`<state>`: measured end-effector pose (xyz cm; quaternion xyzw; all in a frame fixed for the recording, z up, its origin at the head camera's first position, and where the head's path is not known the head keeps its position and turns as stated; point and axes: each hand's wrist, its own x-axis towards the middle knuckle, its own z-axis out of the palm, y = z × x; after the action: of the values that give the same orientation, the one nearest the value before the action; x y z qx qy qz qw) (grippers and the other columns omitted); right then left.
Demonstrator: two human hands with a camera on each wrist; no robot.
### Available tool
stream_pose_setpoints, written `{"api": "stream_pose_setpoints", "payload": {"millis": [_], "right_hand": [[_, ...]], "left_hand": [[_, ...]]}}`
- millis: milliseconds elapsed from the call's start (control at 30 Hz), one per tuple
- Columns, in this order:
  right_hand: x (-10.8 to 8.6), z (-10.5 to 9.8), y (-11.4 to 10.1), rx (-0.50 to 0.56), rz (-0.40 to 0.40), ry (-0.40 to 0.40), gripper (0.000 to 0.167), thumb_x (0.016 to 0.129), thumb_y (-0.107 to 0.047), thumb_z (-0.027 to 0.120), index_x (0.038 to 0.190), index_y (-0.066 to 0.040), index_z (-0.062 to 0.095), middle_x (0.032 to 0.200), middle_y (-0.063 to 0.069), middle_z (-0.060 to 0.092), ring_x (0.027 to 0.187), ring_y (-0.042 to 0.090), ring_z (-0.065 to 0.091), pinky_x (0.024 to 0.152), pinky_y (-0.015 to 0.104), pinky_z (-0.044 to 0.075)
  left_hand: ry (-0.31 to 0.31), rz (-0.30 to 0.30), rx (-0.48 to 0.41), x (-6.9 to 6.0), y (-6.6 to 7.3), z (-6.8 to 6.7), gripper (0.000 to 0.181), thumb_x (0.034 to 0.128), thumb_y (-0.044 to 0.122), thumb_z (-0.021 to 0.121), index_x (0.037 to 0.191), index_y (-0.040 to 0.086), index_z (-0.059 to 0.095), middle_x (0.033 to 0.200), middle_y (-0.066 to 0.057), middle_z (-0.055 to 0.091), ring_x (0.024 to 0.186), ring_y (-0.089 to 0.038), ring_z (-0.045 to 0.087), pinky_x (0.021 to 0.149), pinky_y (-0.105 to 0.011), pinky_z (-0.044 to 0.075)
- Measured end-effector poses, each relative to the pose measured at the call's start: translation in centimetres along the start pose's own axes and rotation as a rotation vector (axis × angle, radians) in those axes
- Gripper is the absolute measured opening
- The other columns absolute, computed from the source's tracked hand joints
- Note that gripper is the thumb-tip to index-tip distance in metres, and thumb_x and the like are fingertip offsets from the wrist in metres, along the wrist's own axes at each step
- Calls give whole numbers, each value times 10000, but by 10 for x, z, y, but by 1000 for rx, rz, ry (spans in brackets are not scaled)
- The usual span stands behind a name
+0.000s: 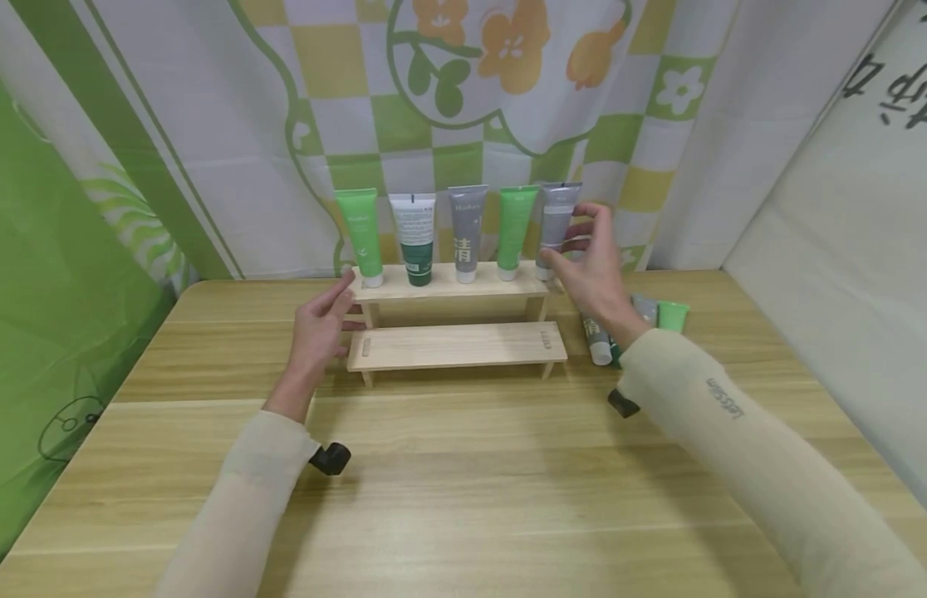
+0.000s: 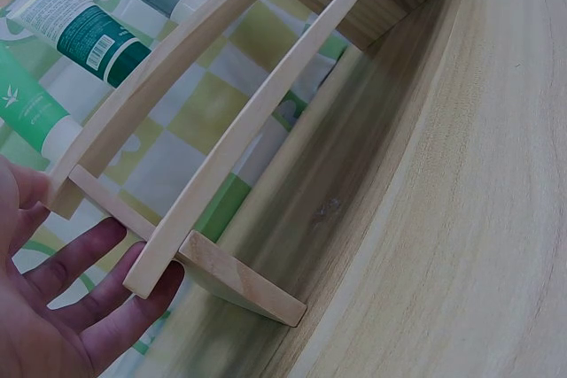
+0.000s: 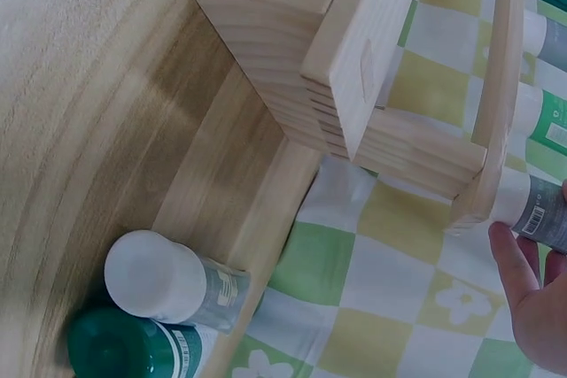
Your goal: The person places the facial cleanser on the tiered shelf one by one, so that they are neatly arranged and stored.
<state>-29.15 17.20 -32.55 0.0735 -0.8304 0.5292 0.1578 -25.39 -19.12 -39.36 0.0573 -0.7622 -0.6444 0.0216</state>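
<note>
A two-tier wooden rack point(image 1: 456, 345) stands on the table. On its upper shelf several squeeze tubes stand on their caps in a row: a light green tube point(image 1: 362, 232), a white and dark green tube point(image 1: 415, 237), a grey tube point(image 1: 467, 228), a second light green tube point(image 1: 516, 228) and, at the right end, another grey tube point(image 1: 557, 218). My right hand point(image 1: 594, 266) grips that last tube between thumb and fingers, its cap at the shelf's end. At the rack's left end my left hand point(image 1: 321, 328) rests with extended fingers against the wood, also seen in the left wrist view.
Right of the rack, several more tubes lie on the table, among them a grey tube with a white cap point(image 3: 173, 281), a dark green tube point(image 3: 124, 343) and a light green one point(image 1: 671, 316). A patterned curtain point(image 1: 493, 133) hangs behind the table's back edge.
</note>
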Motion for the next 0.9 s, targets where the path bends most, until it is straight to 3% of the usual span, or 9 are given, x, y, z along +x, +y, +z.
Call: {"api": "stream_pose_setpoints", "payload": {"millis": [267, 667, 900], "right_hand": [[0, 2, 3, 9, -5, 16, 687, 895, -4, 729, 1432, -121, 317, 1234, 148, 532, 1103, 263, 602, 958, 392, 519], [-2, 0, 3, -13, 14, -4, 707, 905, -42, 735, 1463, -113, 307, 1239, 148, 525, 1118, 266, 593, 940, 413, 528], [-8, -6, 8, -19, 43, -48, 736, 900, -126, 768, 1470, -76, 306, 1279, 175, 506, 1167, 341, 559, 946, 456, 514]], "left_hand": [[-2, 9, 6, 0, 0, 1, 433, 1054, 421, 506, 1485, 391, 465, 1420, -105, 569, 1030, -294, 668, 546, -260, 541], [8, 15, -5, -1, 1, 1, 434, 1056, 414, 505, 1487, 374, 470, 1347, -150, 606, 1064, -355, 653, 545, -274, 554], [9, 19, -11, -2, 1, 1, 428, 1058, 409, 503, 1483, 376, 474, 1356, -174, 586, 1092, -390, 639, 541, -268, 550]]}}
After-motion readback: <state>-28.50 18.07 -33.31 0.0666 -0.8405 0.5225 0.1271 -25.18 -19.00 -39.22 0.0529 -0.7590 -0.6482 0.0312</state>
